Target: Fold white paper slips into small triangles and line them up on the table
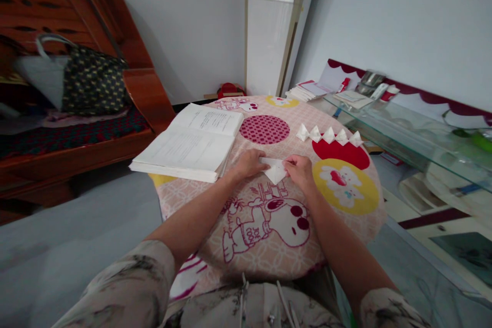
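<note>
A small sheet of white paper (274,172), folded to a point at its near side, lies between my hands over the patterned tablecloth (207,220). Its left end is gripped by my left hand (249,163), fingers closed. On the right, my right hand (300,169) pinches the opposite end between thumb and fingers. Beyond it to the right stands a row of several folded white paper pieces (329,135), pointed at the top. Left of my hands an open book (192,141) lies with its printed pages up.
Along the right runs a glass-topped cabinet (415,128) with papers, a metal tin (372,80) and small items. A wooden bench (146,87) with a dark patterned bag (94,79) stands at left. A tall white air conditioner (269,36) is at the back.
</note>
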`<state>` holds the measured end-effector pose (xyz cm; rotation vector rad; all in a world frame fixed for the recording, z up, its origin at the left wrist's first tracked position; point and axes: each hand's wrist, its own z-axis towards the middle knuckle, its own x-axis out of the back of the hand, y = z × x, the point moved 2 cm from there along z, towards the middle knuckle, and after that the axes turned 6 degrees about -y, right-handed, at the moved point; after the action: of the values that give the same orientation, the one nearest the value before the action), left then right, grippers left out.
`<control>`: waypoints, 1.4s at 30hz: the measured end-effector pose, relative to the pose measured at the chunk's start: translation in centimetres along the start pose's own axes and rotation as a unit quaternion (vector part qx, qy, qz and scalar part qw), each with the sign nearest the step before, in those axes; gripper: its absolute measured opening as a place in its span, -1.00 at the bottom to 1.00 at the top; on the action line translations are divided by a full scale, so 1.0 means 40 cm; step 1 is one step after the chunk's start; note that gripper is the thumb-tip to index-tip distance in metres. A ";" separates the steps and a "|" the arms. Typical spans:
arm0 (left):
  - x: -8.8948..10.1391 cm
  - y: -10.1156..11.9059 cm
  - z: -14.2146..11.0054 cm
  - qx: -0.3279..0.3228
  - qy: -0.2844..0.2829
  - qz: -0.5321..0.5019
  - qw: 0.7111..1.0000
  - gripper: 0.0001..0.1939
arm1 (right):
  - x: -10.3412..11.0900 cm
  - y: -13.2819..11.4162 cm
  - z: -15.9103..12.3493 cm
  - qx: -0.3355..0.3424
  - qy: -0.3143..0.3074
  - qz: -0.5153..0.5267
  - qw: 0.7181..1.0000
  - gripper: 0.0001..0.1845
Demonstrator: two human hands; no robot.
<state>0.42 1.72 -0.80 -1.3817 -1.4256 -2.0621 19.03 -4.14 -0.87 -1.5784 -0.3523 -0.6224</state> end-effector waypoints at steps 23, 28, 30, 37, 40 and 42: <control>0.017 0.048 -0.024 -0.068 0.164 -0.110 0.978 -0.47 | -0.021 0.008 0.000 -0.052 -0.063 0.358 0.930 -0.68; -0.003 -0.015 0.001 -0.037 -0.054 -0.139 0.988 -0.59 | -0.026 0.033 0.011 -0.038 -0.075 0.216 0.973 -0.74; -0.006 -0.014 -0.001 -0.038 -0.070 -0.119 0.990 -0.57 | -0.012 0.036 0.017 -0.008 -0.056 0.103 0.993 -0.77; -0.001 0.023 -0.004 -0.032 -0.062 -0.006 0.998 -0.57 | 0.047 0.013 0.028 0.050 -0.019 -0.261 0.964 -0.90; 0.002 0.013 0.004 -0.045 -0.075 0.006 0.996 -0.58 | 0.062 0.007 0.041 0.082 -0.046 -0.285 0.954 -0.93; 0.005 -0.002 0.010 -0.059 -0.084 -0.004 0.995 -0.58 | 0.071 0.011 0.056 0.096 -0.094 -0.265 0.955 -0.91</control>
<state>0.49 2.15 -0.64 -1.6348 -1.3943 -2.1071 21.95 -2.38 0.39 -1.3579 -0.9713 -0.8182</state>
